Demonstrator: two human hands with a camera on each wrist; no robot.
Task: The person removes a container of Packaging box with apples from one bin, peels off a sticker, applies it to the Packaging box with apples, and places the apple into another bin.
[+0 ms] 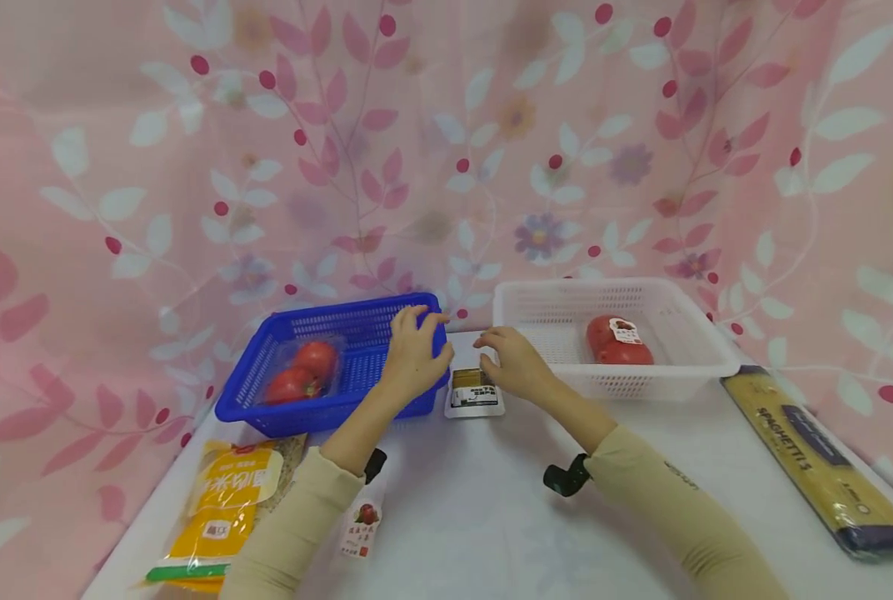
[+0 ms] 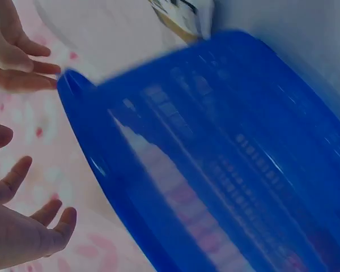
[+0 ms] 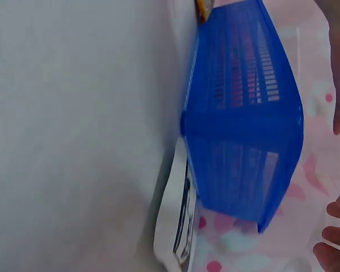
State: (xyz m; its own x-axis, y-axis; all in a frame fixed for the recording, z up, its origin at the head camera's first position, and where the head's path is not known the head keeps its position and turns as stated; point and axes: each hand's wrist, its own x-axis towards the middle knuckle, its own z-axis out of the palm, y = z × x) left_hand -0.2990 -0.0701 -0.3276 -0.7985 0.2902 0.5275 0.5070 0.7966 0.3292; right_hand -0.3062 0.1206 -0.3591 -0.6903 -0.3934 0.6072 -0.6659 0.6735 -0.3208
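My left hand point(image 1: 416, 350) hovers over the right end of the blue basket point(image 1: 266, 421), its fingers spread and slightly bent with nothing held. My right hand point(image 1: 517, 362) hangs near the left end of the white basket point(image 1: 664, 379), fingers loosely bent and holding nothing. Between the hands a small white and gold packet point(image 1: 474, 396) lies on the table; the right fingertips look close above it. In the blue basket sits a clear pack of tomatoes point(image 1: 304, 373). The white basket holds a red fruit pack point(image 1: 615, 342) with a white label. Both wrist views show the blue basket's end point(image 2: 215, 141) beside the hands.
A yellow grain bag point(image 1: 225, 500) lies at the front left. By the left sleeve is a small label with a red fruit picture point(image 1: 362, 527). A spaghetti pack point(image 1: 821, 458) lies along the right edge. Behind everything hangs a pink floral curtain point(image 1: 431, 167).
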